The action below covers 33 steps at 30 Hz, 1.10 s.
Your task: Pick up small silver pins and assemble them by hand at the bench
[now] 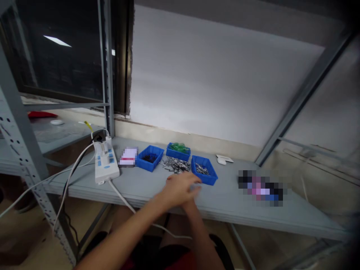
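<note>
My left hand (180, 187) lies across my right hand (189, 204) above the front part of the grey shelf. The two overlap, and the fingers are smeared by motion. Most of my right hand is hidden beneath the left, so I cannot see whether either holds anything. Just beyond them lies a loose pile of thin metal pieces (176, 164), silvery with a few dark ones. To its right, a blue bin (212, 179) holds similar silvery pieces. Behind the pile, another blue bin (177, 153) contains green pieces (178, 147). A blue bin (143, 165) on the left has small dark pieces.
A white power strip (107, 168) with plugs and trailing cables sits at the left. Near it lies a pixelated white-and-red item (128, 155). A white object (221, 161) rests at the back right, and a pixelated dark item (260, 189) farther right. Metal uprights (21, 142) frame the shelf.
</note>
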Tool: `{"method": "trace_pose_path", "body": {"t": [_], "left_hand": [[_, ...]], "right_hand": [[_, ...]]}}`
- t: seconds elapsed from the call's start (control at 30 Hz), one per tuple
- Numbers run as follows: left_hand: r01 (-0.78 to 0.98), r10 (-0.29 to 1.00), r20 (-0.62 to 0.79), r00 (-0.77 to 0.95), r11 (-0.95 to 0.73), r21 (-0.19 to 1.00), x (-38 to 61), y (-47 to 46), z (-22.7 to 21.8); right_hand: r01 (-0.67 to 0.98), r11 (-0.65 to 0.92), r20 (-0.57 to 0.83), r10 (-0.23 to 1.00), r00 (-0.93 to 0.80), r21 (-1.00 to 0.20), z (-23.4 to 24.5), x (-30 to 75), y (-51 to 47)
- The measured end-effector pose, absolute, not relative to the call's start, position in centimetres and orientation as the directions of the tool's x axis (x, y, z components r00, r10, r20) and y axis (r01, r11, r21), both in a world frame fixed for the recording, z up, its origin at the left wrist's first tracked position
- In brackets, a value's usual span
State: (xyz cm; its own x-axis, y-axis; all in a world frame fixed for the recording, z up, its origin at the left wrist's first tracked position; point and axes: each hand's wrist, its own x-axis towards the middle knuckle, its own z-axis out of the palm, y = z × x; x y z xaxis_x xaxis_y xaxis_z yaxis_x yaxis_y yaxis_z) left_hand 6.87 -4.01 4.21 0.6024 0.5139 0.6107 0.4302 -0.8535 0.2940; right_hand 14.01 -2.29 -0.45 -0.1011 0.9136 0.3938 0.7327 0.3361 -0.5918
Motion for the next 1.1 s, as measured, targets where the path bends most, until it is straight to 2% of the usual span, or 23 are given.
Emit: {"method": "trace_pose_path", "body": {"t": [0.07,0.13,0.2,0.33,0.43,1.1], "left_hand": [[0.594,0.686,0.567,0.456,-0.709,0.380,3.3,-1.1,4.0],[0.732,0.793,0.461,0.397,-0.577,0.362,1.4,1.0,3.3],[0.800,0.834,0.381,0.399,-0.520,0.301,0.9,2.1,2.5],[0.844,0.839,0.355,0.412,-0.498,0.197,1.8,2.4,1.3],[0.852,0.838,0.347,0.421,-0.497,0.164,2.1,2.3,1.0],[0.866,0.876,0.341,0.341,-0.434,0.248,2.2,3.0,0.7]], "right_hand": [[0.728,0.362,0.426,0.898,-0.106,-0.582,-0.5,14.1,-2.3],[0.718,0.385,0.456,0.884,-0.106,-0.580,-0.6,14.2,-2.4],[0.698,0.398,0.463,0.880,-0.106,-0.596,-0.7,14.4,-2.3],[0.664,0.402,0.459,0.883,-0.099,-0.631,-1.0,14.5,-2.2],[0.641,0.402,0.453,0.887,-0.094,-0.654,-1.1,14.5,-2.2],[0.647,0.390,0.467,0.882,-0.058,-0.655,-0.8,14.5,-2.5]]}}
